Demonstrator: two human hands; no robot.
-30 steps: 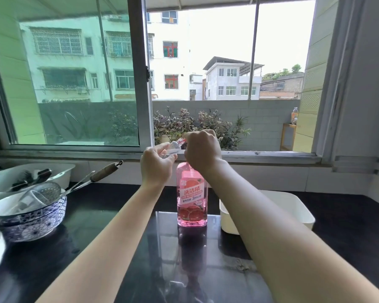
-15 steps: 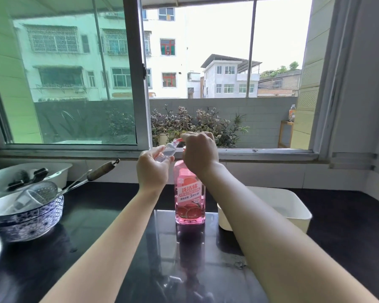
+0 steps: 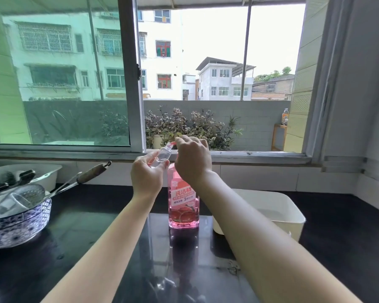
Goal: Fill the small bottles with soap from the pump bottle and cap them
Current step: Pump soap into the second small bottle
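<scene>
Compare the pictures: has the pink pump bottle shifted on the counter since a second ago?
No. The pink pump bottle stands just left of the white tub, as before; only the camera shifted.

I see the pump bottle [image 3: 183,206] standing on the counter [image 3: 96,248] in the middle, before the window [image 3: 206,84]. The tub [image 3: 278,206] is just to its right, and the bowl [image 3: 18,226] is far left, holding a strainer [image 3: 31,194].
</scene>
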